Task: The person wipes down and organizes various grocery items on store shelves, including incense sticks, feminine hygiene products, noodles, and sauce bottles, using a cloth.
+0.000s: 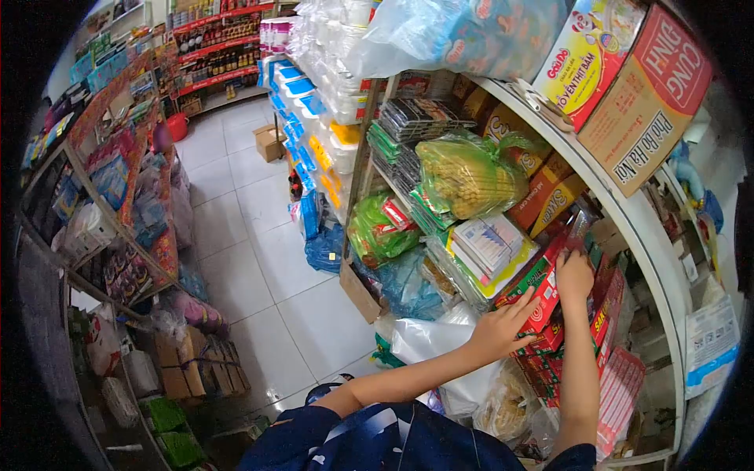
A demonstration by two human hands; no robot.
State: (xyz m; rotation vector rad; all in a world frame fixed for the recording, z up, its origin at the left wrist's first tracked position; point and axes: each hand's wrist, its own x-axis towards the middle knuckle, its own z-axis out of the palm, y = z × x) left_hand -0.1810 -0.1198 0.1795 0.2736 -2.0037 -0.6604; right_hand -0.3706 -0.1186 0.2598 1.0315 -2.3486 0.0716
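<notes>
My left hand (504,322) lies on a stack of red and green boxes (542,345), its fingers stretched out and spread. Close by on the right, my right hand (575,276) has its fingers bent over the far end of a long red box (543,306) at the top of the stack; part of its grip is hidden. Just beyond my left hand, a white printed booklet or pad (488,245) sits on a yellow-edged packet. A green bag of yellowish sticks (471,177) stands farther back on the same shelf.
Cartons (628,118) and a large plastic bag (471,35) stand on the curved white upper shelf (620,184). White tubs (338,118) are stacked beyond. A tiled aisle (267,259) runs between this shelf and a loaded rack (118,204) on the left.
</notes>
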